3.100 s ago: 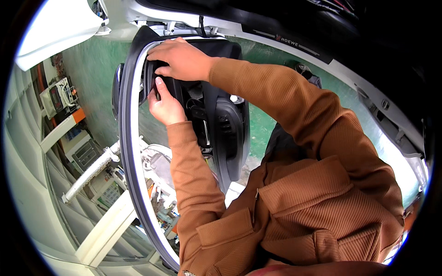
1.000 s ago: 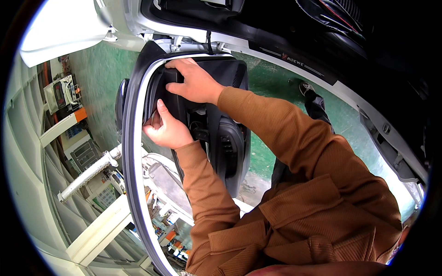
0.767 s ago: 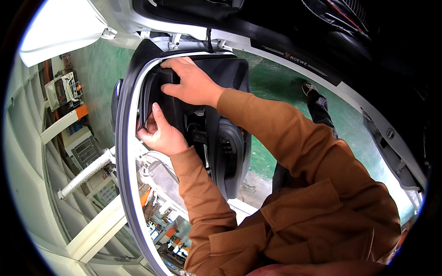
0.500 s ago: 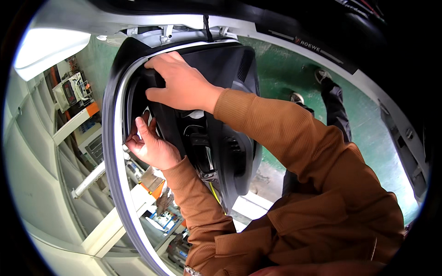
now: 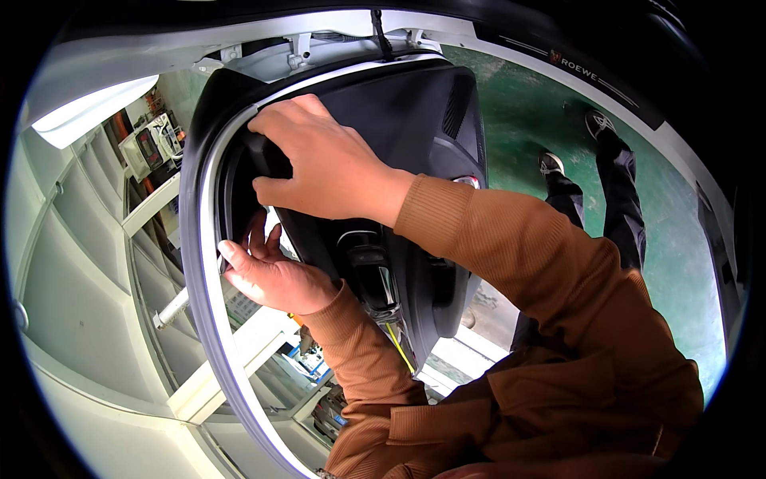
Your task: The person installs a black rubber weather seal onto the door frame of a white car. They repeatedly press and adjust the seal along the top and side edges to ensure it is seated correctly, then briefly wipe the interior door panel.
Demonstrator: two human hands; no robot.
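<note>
A car door with a black inner trim panel [image 5: 399, 112] stands in front of me, its curved window frame [image 5: 199, 231] on the left. My right hand [image 5: 327, 164] curls over the panel's upper edge, thumb apart from the fingers, with the dark edge between them. Below it, my left hand [image 5: 275, 267] is palm up inside the window opening. Its thumb and a finger close at the frame's inner edge, on a black rubber seal [image 5: 230, 184]. Some of its fingertips are hidden behind the frame. A dark pull handle [image 5: 373, 275] sits in the panel.
A black strap [image 5: 381, 36] and hinge brackets [image 5: 299, 52] join the door's far edge to the white body. The door sill [image 5: 511, 48] curves away to the right. Green floor [image 5: 519, 104] shows beyond the panel, with a person's dark-trousered legs [image 5: 618, 188]. White beams [image 5: 199, 391] show at left.
The view has shifted, so the door panel appears larger and farther right. My left hand sits slightly lower along the frame, its thumb closer to the seal. The right hand keeps its hold.
</note>
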